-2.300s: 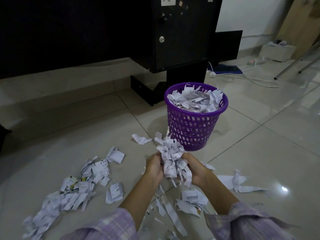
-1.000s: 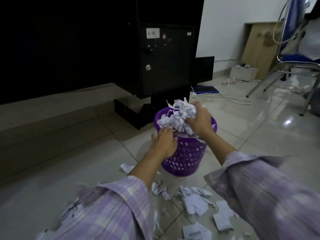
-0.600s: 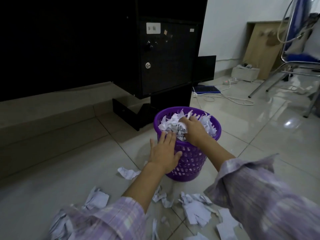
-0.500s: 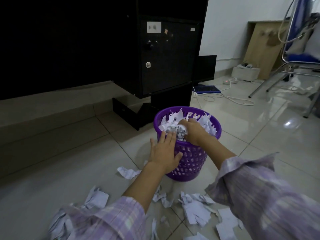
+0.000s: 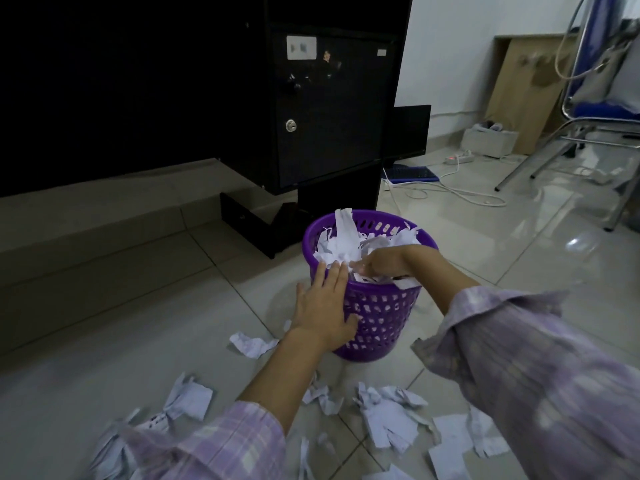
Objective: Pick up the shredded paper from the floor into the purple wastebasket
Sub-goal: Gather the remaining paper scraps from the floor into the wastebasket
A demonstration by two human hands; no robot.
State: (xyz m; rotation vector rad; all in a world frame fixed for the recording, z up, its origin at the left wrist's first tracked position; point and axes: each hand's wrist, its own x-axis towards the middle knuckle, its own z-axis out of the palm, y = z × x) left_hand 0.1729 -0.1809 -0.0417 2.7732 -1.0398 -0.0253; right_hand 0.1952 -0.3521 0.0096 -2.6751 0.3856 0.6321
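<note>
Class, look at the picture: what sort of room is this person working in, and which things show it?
Probably an office or study: a black desk with a locked drawer unit, a metal-framed chair and a power strip on the tiled floor.

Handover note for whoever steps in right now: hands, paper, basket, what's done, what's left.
Left hand: open, flat against the side of the purple wastebasket, steadying it.
Right hand: on top of the shredded paper in the basket, pressing it down; grip hidden.
Basket stands upright on the floor, filled to the rim, some strips poking above it.
Done: several handfuls are in.
Left: loose scraps on the floor in front of the basket, one piece to its left, more near the left sleeve. Little room remains, so keep compacting.
</note>
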